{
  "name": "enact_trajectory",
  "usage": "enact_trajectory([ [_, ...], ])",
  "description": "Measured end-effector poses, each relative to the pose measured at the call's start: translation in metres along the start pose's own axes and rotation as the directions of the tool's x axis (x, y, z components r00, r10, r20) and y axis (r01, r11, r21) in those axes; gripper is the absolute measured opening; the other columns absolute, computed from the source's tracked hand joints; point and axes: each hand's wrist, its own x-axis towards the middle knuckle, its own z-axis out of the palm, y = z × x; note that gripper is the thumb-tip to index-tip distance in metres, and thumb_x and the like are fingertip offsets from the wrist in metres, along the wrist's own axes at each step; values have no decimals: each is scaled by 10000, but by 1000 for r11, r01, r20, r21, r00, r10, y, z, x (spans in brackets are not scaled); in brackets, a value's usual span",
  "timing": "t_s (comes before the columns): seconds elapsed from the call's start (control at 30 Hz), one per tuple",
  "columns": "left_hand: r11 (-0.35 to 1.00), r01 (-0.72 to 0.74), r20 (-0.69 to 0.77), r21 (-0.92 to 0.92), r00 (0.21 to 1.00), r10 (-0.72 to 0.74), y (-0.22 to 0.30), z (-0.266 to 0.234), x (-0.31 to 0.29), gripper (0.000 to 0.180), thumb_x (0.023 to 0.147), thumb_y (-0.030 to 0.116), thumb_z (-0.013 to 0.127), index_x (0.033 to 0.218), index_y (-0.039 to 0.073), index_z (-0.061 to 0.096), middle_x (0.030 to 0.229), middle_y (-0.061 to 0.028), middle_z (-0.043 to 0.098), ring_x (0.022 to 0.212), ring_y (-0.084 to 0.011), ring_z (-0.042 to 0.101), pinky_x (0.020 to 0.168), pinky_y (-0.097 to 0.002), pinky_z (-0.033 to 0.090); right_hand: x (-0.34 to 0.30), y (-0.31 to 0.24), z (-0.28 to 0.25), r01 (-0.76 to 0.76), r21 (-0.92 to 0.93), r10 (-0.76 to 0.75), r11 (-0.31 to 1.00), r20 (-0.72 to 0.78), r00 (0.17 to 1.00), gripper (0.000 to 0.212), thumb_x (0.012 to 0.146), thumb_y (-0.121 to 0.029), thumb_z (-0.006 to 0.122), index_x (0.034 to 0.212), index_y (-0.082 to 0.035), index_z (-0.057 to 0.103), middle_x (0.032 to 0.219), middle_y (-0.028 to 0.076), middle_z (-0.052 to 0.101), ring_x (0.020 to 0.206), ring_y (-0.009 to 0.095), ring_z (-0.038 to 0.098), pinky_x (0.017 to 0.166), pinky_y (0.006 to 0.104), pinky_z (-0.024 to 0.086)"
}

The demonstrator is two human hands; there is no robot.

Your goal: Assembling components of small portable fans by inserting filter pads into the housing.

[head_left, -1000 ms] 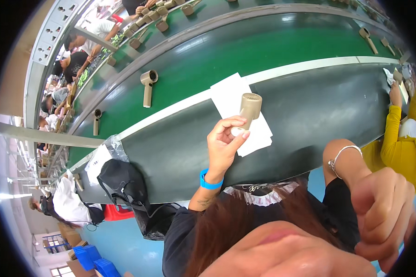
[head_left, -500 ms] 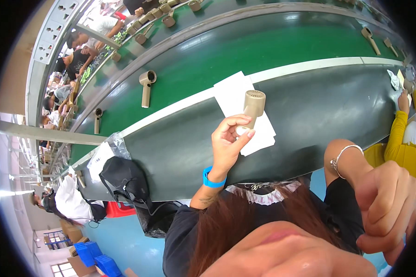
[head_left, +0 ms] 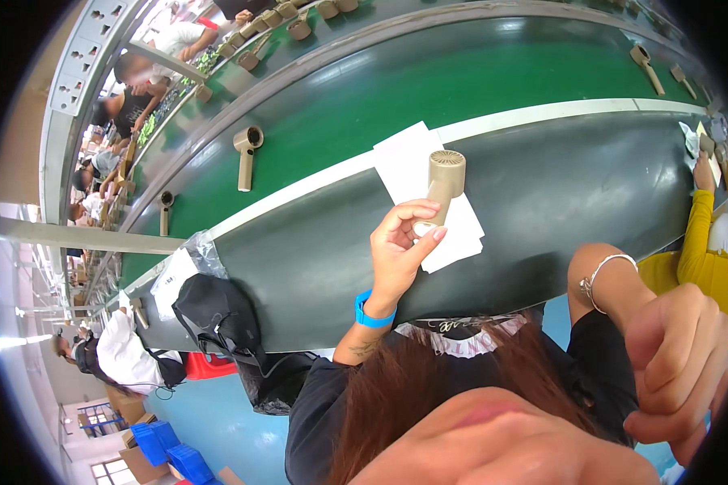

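Note:
My left hand (head_left: 404,238), with a blue band on its wrist, is closed around the lower handle of a beige hair dryer (head_left: 442,186). The dryer stands tilted with its slotted round grille uppermost, above white paper sheets (head_left: 412,162) on the dark worktop. Close to the camera at the lower right, my right hand (head_left: 679,364) is raised with its fingers curled in. Whatever may be inside those fingers is hidden. A bracelet circles the right wrist.
Beyond the worktop (head_left: 315,283) runs a green conveyor belt (head_left: 348,121) carrying beige dryer bodies (head_left: 247,153). A black backpack (head_left: 218,315) and plastic bag lie at left. A co-worker in yellow (head_left: 696,234) works at right; others sit across the line.
The dryer in my left hand has risen and tilted slightly, showing its grille a little differently. Dryer bodies on the belt have shifted slightly left. My right hand looks nearly unmoved.

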Motion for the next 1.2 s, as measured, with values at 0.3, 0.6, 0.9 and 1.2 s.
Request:
enact_trajectory([
  [0.3,999,-28,-19,28,999,29,-3,-3,-1,286,771,-103,670,1026,-2,589,1124,-114,579,1004,-144,578,722,-220,505,-15,-25,-9,25,-20,-26,1000,-45,999,400,880,-166,547,487,-88,533,515,-36,572,397,20,410,434,158,293],
  [0.6,1000,0,-21,-5,1000,0,-4,-4,0,276,778,-99,664,1024,0,588,1124,-115,578,1007,-149,582,732,-230,508,-10,-26,0,31,-25,-33,999,-74,997,377,872,-146,558,502,-76,538,527,-14,579,406,36,426,435,163,306],
  [0.9,1000,-2,-19,-7,1000,2,-5,-3,0,307,743,-122,657,1015,5,590,1129,-137,580,1076,-195,556,724,-251,522,-1,-17,-2,-28,112,34,993,-51,998,260,844,-84,600,587,-47,600,573,50,590,454,86,466,467,186,354],
  [1.2,999,-43,42,-32,998,44,-10,5,6,414,725,-140,678,1101,-4,572,1222,-135,535,1012,-153,573,723,-232,531,1,-5,-7,-125,291,146,949,-51,988,146,816,-21,643,671,-17,661,619,113,600,502,136,507,499,209,401],
])
